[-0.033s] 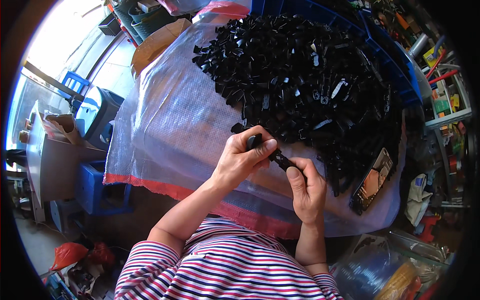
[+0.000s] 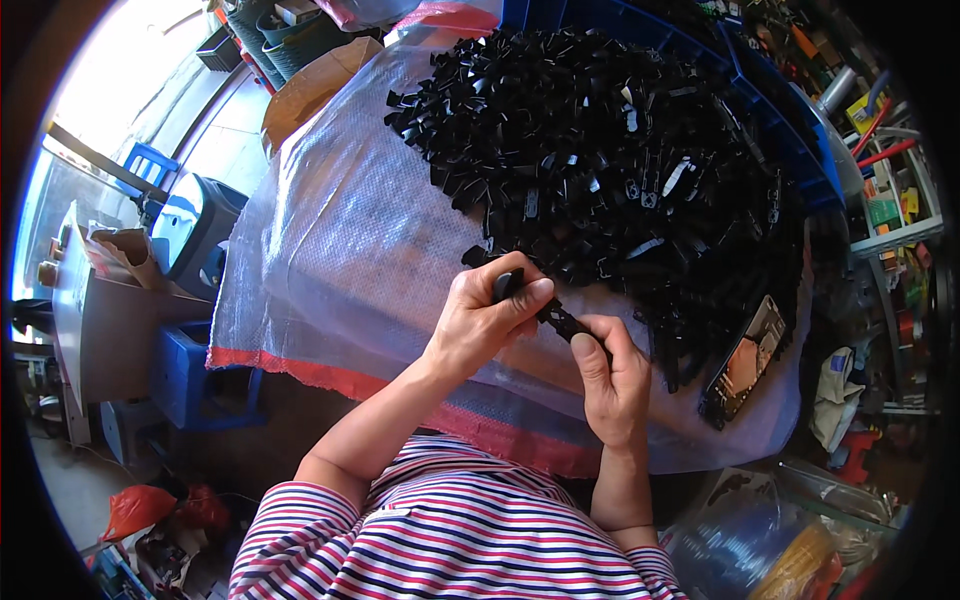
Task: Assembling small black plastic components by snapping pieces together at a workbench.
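Observation:
Between my two hands is a slim black plastic part (image 2: 562, 321) with cut-outs along its length. My left hand (image 2: 492, 305) is closed on its upper left end, thumb laid across, and a rounded black end stands up beside the thumb. My right hand (image 2: 614, 375) pinches the lower right end between thumb and fingers. Just beyond my hands lies a big heap of similar black plastic parts (image 2: 590, 150), piled on a translucent woven plastic sheet (image 2: 340, 230). How the held part's pieces join under my fingers is hidden.
At the heap's right edge sits a shallow black tray (image 2: 745, 360) with a brownish inside. A blue crate (image 2: 770, 100) stands behind the heap. On the left are a blue stool (image 2: 195, 370) and a table (image 2: 110, 320); a cluttered shelf (image 2: 895, 235) is on the right.
Both hands keep their grip on the black part. My right hand has shifted very slightly left; nothing else has visibly moved.

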### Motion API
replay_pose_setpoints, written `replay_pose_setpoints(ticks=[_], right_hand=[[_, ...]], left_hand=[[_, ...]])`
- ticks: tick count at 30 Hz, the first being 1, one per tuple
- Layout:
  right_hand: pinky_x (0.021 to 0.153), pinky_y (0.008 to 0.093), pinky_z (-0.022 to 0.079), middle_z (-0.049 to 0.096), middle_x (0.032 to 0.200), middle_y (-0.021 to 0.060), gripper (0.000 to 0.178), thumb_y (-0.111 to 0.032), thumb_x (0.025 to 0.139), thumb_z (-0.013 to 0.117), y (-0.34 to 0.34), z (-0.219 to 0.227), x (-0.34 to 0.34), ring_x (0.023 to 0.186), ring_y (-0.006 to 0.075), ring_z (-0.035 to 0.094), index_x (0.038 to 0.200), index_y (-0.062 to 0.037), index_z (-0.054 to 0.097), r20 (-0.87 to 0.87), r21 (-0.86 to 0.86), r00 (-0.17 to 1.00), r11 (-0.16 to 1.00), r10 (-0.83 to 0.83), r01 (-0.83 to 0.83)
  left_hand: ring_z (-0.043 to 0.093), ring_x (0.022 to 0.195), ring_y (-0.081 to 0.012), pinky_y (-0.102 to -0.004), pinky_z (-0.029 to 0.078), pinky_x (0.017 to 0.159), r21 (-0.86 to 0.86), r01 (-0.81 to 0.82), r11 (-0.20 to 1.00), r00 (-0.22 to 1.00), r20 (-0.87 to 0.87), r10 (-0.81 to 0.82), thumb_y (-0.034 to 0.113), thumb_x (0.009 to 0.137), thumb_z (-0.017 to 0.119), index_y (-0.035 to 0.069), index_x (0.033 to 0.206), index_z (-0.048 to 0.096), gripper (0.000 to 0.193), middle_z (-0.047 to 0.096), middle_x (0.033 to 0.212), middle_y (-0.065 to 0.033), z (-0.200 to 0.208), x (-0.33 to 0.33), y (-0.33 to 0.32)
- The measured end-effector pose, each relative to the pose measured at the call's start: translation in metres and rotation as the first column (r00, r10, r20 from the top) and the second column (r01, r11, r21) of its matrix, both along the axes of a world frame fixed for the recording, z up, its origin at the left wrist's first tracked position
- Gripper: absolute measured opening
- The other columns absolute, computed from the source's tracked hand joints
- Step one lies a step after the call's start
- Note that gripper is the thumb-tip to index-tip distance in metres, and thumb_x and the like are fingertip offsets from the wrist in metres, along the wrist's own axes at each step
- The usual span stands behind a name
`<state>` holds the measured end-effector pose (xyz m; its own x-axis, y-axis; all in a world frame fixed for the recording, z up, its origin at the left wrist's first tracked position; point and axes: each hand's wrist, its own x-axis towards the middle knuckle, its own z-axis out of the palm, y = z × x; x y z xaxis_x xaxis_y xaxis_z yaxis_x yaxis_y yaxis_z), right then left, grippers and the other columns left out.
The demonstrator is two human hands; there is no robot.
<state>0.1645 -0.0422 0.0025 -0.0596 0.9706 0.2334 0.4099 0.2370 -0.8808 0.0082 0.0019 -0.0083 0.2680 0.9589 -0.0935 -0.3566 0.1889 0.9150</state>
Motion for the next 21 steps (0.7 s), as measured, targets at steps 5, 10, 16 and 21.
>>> replay_pose_setpoints(ticks=[5,10,16,21], right_hand=[[0.053,0.0219,0.037,0.049,0.065,0.0018,0.014,-0.015,0.090,0.051,-0.001,0.000,-0.028,0.060,0.0071,0.043,0.086,-0.0014,0.052,-0.114,-0.024,0.991,0.997,-0.077,0.075],[0.051,0.0334,0.045,0.057,0.068,0.0125,0.020,-0.021,0.089,0.054,0.007,-0.006,-0.037,0.058,0.0273,0.060,0.095,-0.0030,0.048,-0.110,0.010,0.993,0.999,-0.038,0.039],[0.078,0.0385,0.042,0.055,0.101,0.0125,0.029,-0.005,0.078,0.057,0.036,0.031,0.023,0.088,0.0293,0.051,0.107,-0.0024,0.056,0.636,0.313,0.741,0.950,-0.217,0.010],[0.076,0.0372,0.043,0.053,0.093,0.0123,0.028,0.000,0.074,0.058,0.050,0.007,0.037,0.086,0.0294,0.052,0.102,0.0006,0.056,0.651,0.212,0.752,0.976,-0.099,-0.055]], left_hand=[[0.045,0.047,-0.0027,-0.0195,0.032,0.042,0.306,-0.244,0.920,0.883,-0.324,0.341,0.017,0.086,0.058,0.002,0.075,0.054,0.019,0.049,0.052,0.0014,0.005,0.009,-0.017],[0.049,0.067,-0.0078,-0.0206,0.040,0.059,0.157,-0.146,0.977,0.989,0.050,0.139,0.028,0.087,0.057,0.003,0.091,0.055,0.026,0.053,0.080,-0.0020,0.001,0.003,-0.022],[0.048,0.114,-0.0331,-0.0450,0.050,0.080,0.010,0.127,0.992,0.559,0.825,-0.080,0.025,0.092,0.046,0.005,0.103,0.050,0.023,0.040,0.131,-0.0213,-0.011,-0.037,0.009],[0.051,0.080,-0.0175,-0.0254,0.039,0.062,0.108,-0.033,0.994,0.735,0.676,-0.049,0.010,0.073,0.066,0.007,0.100,0.057,0.028,0.057,0.085,-0.0071,-0.024,-0.050,0.019]])
